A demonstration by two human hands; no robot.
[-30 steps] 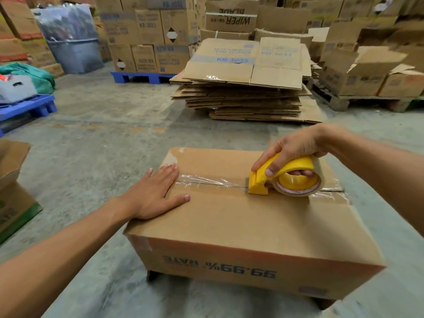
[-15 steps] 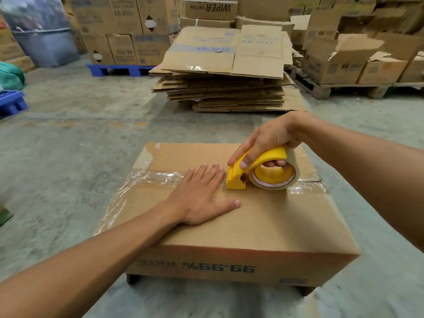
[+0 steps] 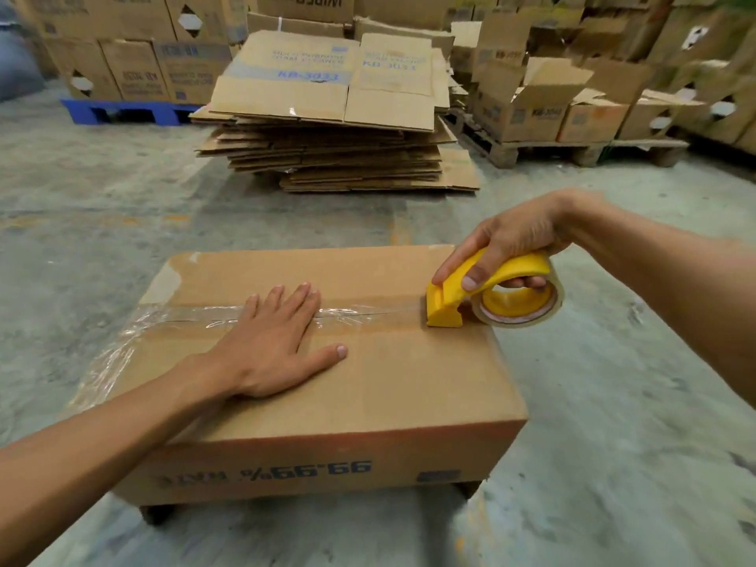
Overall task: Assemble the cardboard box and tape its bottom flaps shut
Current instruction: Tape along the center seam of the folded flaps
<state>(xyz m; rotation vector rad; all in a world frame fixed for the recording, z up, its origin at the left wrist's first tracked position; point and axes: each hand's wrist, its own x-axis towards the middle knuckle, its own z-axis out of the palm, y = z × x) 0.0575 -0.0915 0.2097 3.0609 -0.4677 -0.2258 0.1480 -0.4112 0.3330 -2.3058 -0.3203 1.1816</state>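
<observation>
Head view: the cardboard box (image 3: 327,362) sits upside down on the concrete floor (image 3: 102,223), bottom face up, its printed near wall reading inverted. Something dark shows under its near corners, but I cannot tell what it rests on. A strip of clear tape (image 3: 368,315) runs along the centre seam (image 3: 384,311) from the left edge, where it wrinkles and drapes over the left wall, to the yellow tape dispenser (image 3: 491,292) near the right edge.

The right hand (image 3: 507,239) is clenched around the dispenser's handle, forefinger pressed along the top of the blade end, which touches the cardboard. The left hand (image 3: 278,345) lies flat and released, fingers (image 3: 286,298) spread across the tape and the near flap, holding nothing, only pressing down.

The step in hand looks like finishing the seam run. To do it well, I judge the dispenser should stay low and square to the seam while it carries over the right edge and a little way down that wall before cutting. The flat palm should follow behind, smoothing out air and keeping the flaps level. The loose wrinkled tape at the left needs rubbing down, or that end may lift.

Far off, a stack of flattened cartons (image 3: 327,128) waits.
</observation>
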